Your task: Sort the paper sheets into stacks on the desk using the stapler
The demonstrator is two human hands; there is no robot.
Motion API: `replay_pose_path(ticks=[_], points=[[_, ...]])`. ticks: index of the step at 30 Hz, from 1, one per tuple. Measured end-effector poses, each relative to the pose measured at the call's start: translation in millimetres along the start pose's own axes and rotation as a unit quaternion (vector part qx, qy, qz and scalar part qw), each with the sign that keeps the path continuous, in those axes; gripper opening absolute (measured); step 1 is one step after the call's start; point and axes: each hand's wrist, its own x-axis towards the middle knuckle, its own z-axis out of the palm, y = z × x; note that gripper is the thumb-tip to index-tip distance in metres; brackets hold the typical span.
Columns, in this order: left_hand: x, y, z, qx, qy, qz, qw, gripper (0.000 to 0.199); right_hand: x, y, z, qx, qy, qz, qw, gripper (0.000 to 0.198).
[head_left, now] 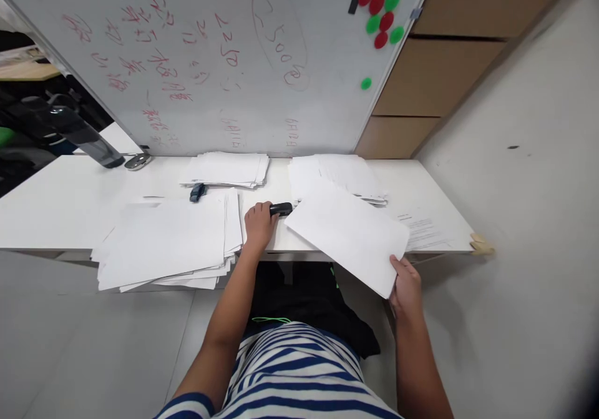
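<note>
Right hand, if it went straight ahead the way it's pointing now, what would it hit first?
Leaving aside the paper it holds, the right hand would probably meet the front edge of the table first; depth is unclear, so it might pass above instead.

even light is filling the scene, and the blank sheet [349,235] is washing out nearly to pure white. a soft shadow is darkening the right wall [528,219] below the table [60,203]. wide-angle distortion is skewing the whiteboard [210,63], print on the flat page [428,231] is blurring, and a dark smudge is clouding the near right corner.
</note>
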Motion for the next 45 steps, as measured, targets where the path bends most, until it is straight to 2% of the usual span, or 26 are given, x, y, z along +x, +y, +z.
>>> replay_pose_path(ticks=[3,7,11,17,20,23,26,29,33,36,40,45], points=[[-8.3,-6.5,-2.8,-0.017,-0.002,0.03,0.999,0.033,0.9,-13.3,-13.3,-0.018,0.003,0.031,0.999,0.038],[-23.4,-14.3,-10.7,-0.106,-0.033,0.086,0.99,0.03,-3.0,-26.2,-24.9,-0.051,-0.042,0.063,0.996,0.043],[-35.7,-16.3,-13.7,-0.151,-0.038,0.106,0.982,0.028,-6.3,-28.4,-30.2,-0.086,-0.076,0.089,0.989,0.042],[-41.4,-7.7,-15.6,-0.102,-0.063,0.097,0.988,0.032,-11.2,-13.5,-21.6,-0.108,-0.116,0.099,0.982,0.041],[-41.2,-3.6,-21.8,-0.079,-0.091,0.068,0.99,0.036,-13.5,-6.8,-15.1,-0.117,-0.153,0.107,0.975,0.042],[-38.1,0.3,-30.6,-0.059,-0.115,0.038,0.991,0.048,-13.6,-4.4,-14.0,-0.111,-0.162,0.108,0.974,0.043],[-28.4,8.7,-39.2,-0.066,-0.116,0.049,0.99,0.056,-12.6,-4.3,-17.0,-0.11,-0.168,0.115,0.973,0.04],[-12.9,23.3,-43.5,-0.082,-0.092,0.08,0.989,0.049,-12.5,-5.4,-18.8,-0.103,-0.168,0.117,0.973,0.039],[7.3,42.3,-34.8,-0.09,-0.067,0.097,0.989,0.041,-13.4,-8.3,-17.8,-0.103,-0.144,0.116,0.977,0.042],[16.5,47.7,-20.3,-0.084,-0.086,0.083,0.989,0.04,-14.0,-10.2,-18.3,-0.107,-0.131,0.116,0.979,0.042],[20.3,47.6,-7.6,-0.067,-0.098,0.054,0.991,0.042,-16.0,-10.6,-20.6,-0.106,-0.148,0.117,0.976,0.044],[18.6,51.3,-7.8,-0.047,-0.1,0.029,0.993,0.04,-18.2,-6.2,-24.4,-0.109,-0.186,0.126,0.968,0.044]])
